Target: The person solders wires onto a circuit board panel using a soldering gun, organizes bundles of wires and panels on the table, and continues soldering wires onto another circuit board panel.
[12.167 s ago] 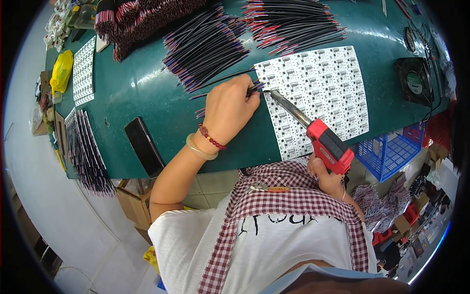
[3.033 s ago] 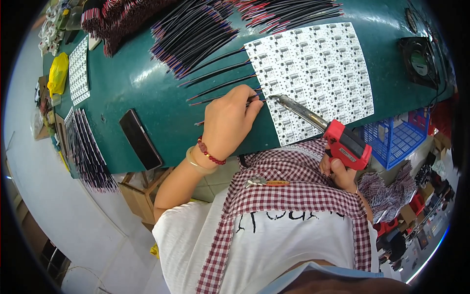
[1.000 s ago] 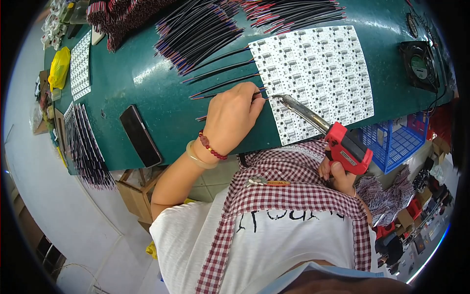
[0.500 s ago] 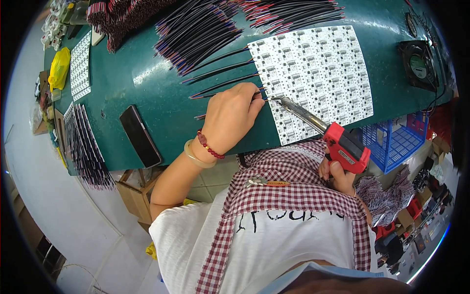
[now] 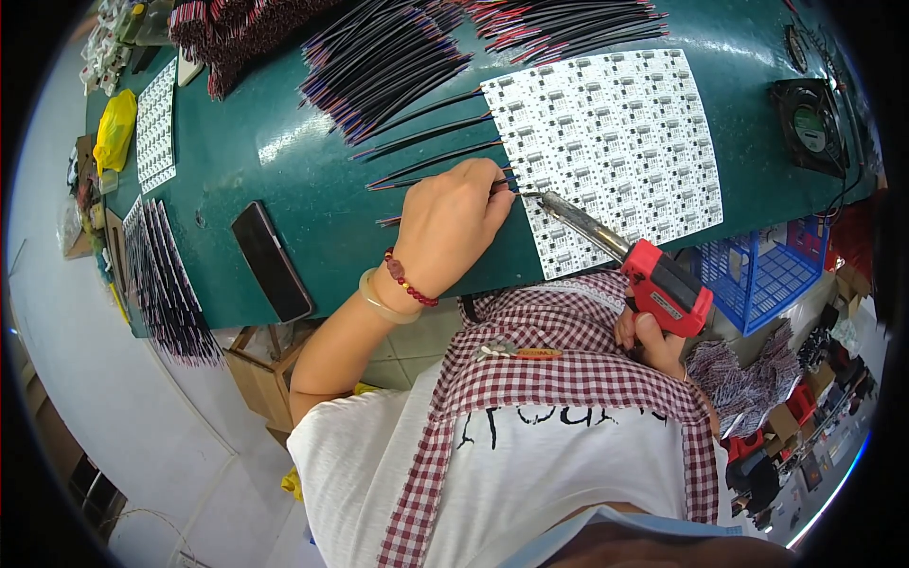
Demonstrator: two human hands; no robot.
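A white circuit board panel [image 5: 615, 133] lies on the green table [image 5: 350, 251], with several black-sleeved wires [image 5: 426, 151] running out from its left edge. My left hand [image 5: 450, 222] is closed in a pinch at that edge, holding a wire [image 5: 389, 221]; its far part is covered by the fingers, while its tail shows left of the hand. My right hand [image 5: 656, 341] is wrapped around the grip of a red and black soldering gun [image 5: 668, 284]. The gun's tip meets the panel's left edge just right of my left fingertips.
Black wires [image 5: 383, 71] are heaped behind the panel, beside a red-tipped bundle [image 5: 568, 28]. A phone [image 5: 271, 262] lies left of my forearm. Farther left are a wired panel [image 5: 161, 275] and a yellow bag [image 5: 115, 133]. A fan [image 5: 808, 126] stands right, above a blue basket [image 5: 757, 275].
The soldering gun's tip has shifted very slightly at the panel's edge, with its body a touch lower and left. My left hand stays pinched at nearly the same spot.
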